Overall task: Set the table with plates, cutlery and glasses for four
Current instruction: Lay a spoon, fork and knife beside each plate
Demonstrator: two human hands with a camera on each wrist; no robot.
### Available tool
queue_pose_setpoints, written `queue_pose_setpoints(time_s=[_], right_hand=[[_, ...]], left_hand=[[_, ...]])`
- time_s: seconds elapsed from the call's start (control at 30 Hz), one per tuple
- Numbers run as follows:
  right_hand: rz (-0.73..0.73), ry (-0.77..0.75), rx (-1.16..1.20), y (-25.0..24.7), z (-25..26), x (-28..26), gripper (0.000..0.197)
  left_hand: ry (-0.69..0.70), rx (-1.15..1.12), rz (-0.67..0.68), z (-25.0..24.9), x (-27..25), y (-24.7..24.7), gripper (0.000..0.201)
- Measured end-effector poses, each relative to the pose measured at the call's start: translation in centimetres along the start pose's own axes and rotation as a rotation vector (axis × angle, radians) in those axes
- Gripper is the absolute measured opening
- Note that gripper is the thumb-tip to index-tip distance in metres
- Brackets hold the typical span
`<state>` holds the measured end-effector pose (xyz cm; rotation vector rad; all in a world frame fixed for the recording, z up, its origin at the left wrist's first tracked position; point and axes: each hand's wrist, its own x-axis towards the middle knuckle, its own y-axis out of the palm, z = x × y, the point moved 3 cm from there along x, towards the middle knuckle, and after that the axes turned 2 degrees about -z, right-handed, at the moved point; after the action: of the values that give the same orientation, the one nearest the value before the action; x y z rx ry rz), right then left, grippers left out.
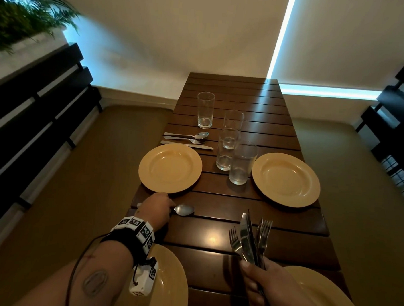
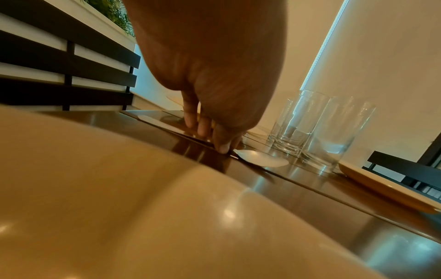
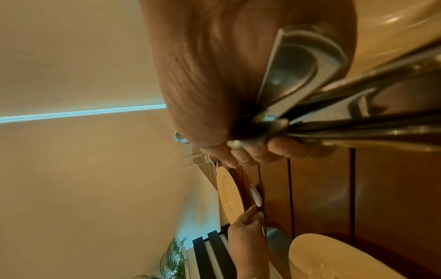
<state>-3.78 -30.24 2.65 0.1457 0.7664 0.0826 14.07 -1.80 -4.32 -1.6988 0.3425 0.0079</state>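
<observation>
- The left hand (image 1: 155,207) lies low on the slatted bench (image 1: 215,240), just before the far-left plate (image 1: 170,168); its fingers (image 2: 223,140) are curled down onto the handle of a spoon (image 1: 184,209), whose bowl lies on the wood pointing right.
- The right hand (image 1: 260,285) is closed round a bundle of cutlery (image 1: 250,238), forks and knives fanned upward above the bench.
- Four plates sit at the corners: far right (image 1: 286,179), near left (image 1: 174,288), near right (image 1: 322,297).
- Beyond the far-left plate lies a set of spoon, fork and knife (image 1: 187,139), with one glass (image 1: 205,109) behind it.
- Three glasses (image 1: 233,152) cluster between the far plates.
</observation>
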Motion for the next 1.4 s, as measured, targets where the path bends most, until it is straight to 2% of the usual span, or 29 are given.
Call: queue_pose_setpoints(time_s=[0.27,0.67,0.73,0.8,0.83,0.9,0.93,1.07,1.1,1.27,1.33,1.4], right_hand=[[0.028,-0.017,0.035,0.0,0.0,0.2,0.010],[0.080,-0.017,0.073,-0.1,0.1,0.1,0.003],[0.089,-0.020,0.075,-0.1,0.1,-0.1,0.008],[0.105,-0.033,0.075,-0.2,0.3,-0.4,0.015],[0.111,-0.045,0.077,-0.2,0.3,-0.5,0.018],[0.109,-0.073,0.087,-0.3,0.6,-0.8,0.024],[0.108,-0.087,0.083,-0.3,0.7,-1.0,0.028],[0.120,-0.139,0.002,0.1,1.4,-2.0,0.040],[0.124,-0.143,-0.005,0.2,1.5,-2.4,0.037],[0.119,-0.151,-0.063,0.3,1.3,-3.9,0.027],[0.118,-0.172,-0.125,0.3,1.1,-4.6,0.032],[0.117,-0.188,-0.174,0.2,0.8,-5.2,0.048]], left_hand=[[-0.014,-0.049,-0.010,0.9,-0.2,-0.8,0.025],[-0.016,-0.004,-0.015,0.7,-0.2,-0.8,0.028],[-0.036,-0.007,-0.002,0.6,-0.6,-1.2,0.025],[-0.047,-0.025,-0.064,-0.4,-1.6,-2.5,0.023],[-0.043,-0.073,-0.135,-1.5,-2.4,-3.4,0.021],[-0.064,-0.327,-0.253,-4.8,-5.0,-5.4,0.016],[-0.082,-0.500,-0.234,-6.9,-6.7,-6.0,0.018],[-0.240,-1.213,0.197,-14.8,-12.8,-5.0,0.039],[-0.261,-1.309,0.238,-16.0,-13.6,-4.5,0.039],[-0.288,-1.556,0.207,-18.7,-14.7,-3.7,0.027],[-0.322,-1.613,0.114,-18.4,-14.3,-4.1,0.023],[-0.357,-1.589,-0.004,-17.6,-13.9,-4.7,0.022]])
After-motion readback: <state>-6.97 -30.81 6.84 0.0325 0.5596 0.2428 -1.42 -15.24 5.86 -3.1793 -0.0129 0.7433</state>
